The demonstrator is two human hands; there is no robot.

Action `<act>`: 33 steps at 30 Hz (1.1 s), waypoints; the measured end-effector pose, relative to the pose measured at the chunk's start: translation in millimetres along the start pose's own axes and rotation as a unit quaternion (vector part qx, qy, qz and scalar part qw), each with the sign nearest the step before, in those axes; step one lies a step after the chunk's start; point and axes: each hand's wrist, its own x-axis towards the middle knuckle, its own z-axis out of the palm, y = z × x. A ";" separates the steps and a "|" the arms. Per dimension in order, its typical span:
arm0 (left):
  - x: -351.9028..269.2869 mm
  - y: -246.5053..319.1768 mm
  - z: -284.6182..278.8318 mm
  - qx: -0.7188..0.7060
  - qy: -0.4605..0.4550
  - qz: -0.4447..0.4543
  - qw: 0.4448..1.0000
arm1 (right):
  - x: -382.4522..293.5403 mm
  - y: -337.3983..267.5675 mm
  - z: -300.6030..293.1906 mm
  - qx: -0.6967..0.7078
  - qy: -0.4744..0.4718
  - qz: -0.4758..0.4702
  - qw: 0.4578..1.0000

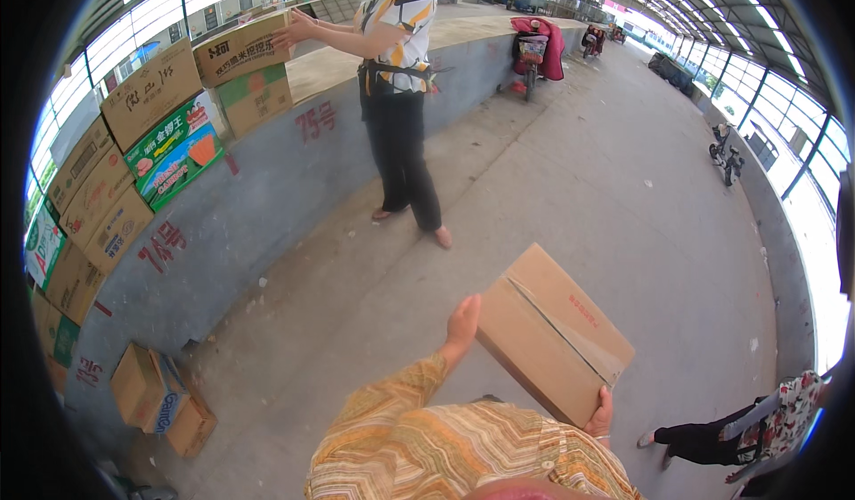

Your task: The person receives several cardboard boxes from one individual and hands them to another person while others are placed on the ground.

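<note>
A taped brown cardboard box (541,333) is held level in front of my chest, between my two hands. My left hand (463,323) presses against its left end. Around the near right corner, my right hand (600,414) grips the other end, with its fingers partly hidden by the cardboard. A strip of clear tape runs along the seam on the upper face, and small red print marks one side of it. Bare concrete floor shows beneath the box.
A long concrete platform (254,173) on the left carries stacked cartons (150,92). A person (401,52) beside it touches an upper carton. Two open cartons (160,393) lie on the floor at lower left. Another person (755,426) stands at right. A parked scooter (531,56) stands farther off.
</note>
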 end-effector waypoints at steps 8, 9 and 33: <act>-3.7 -1.4 -3.5 0.008 -0.014 -0.006 1.000 | -22.6 7.8 12.1 0.017 -0.002 0.004 1.000; -6.2 -1.6 -2.8 -0.001 -0.021 -0.017 1.000 | -26.3 9.1 9.0 0.019 0.003 0.011 1.000; -94.9 -20.6 117.0 -0.034 -0.135 0.019 0.990 | -76.9 -62.1 -101.7 -0.059 0.132 -0.066 0.987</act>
